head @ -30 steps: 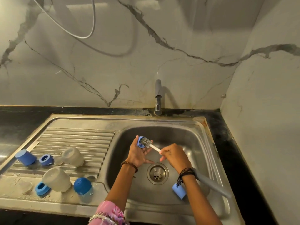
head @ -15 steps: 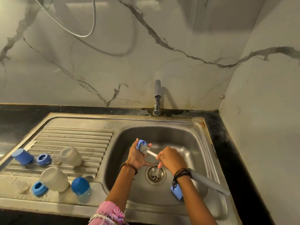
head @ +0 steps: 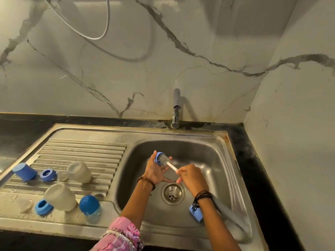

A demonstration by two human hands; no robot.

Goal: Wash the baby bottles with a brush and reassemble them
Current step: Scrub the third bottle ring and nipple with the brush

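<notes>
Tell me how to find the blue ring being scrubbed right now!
Look inside the sink basin, above the drain. The left hand holds a blue ring with a small brush poking into it. It's the only blue piece held; the others lie loose.

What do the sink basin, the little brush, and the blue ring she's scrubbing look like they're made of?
The sink basin looks like stainless steel: grey, brushed, with soft reflections. The small brush seems to have pale bristles on a white stem, likely plastic. The blue ring, held in the left hand, looks like matte opaque plastic.
</notes>
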